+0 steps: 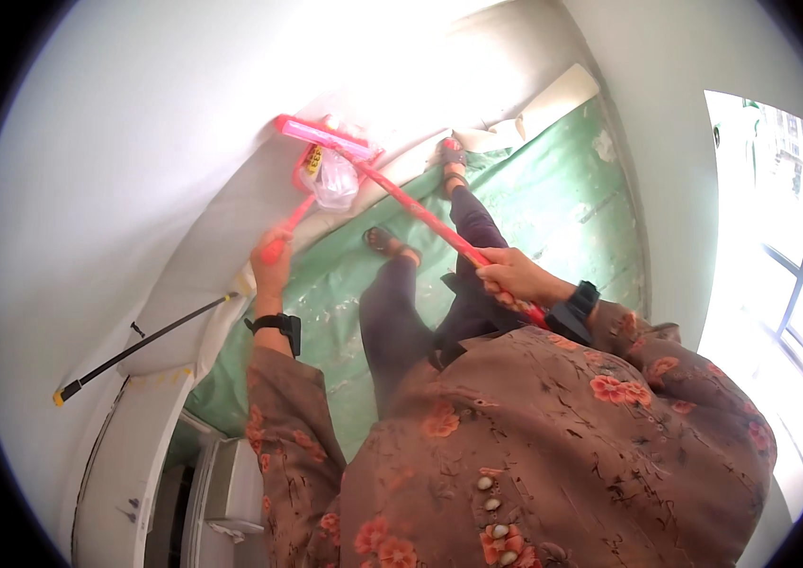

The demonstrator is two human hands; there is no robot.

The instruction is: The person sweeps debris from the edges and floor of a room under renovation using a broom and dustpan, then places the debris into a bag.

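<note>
My right hand (512,275) is closed round the long red handle of a broom (425,216). Its pink head lies across a red dustpan (299,173) near the base of the wall. A crumpled clear plastic bag (333,182) with a yellow-and-black label sits at the pan, under the broom head. My left hand (272,262) grips the dustpan's red handle, which slants down toward me. The bristles and much of the pan are hidden or washed out by glare.
Wrinkled green sheeting (567,199) covers the floor under my feet. Along the wall runs a loose cream strip (558,99). A black pole with yellow ends (146,346) is at the left, above a white cabinet (122,473). A bright window (780,237) stands at the right.
</note>
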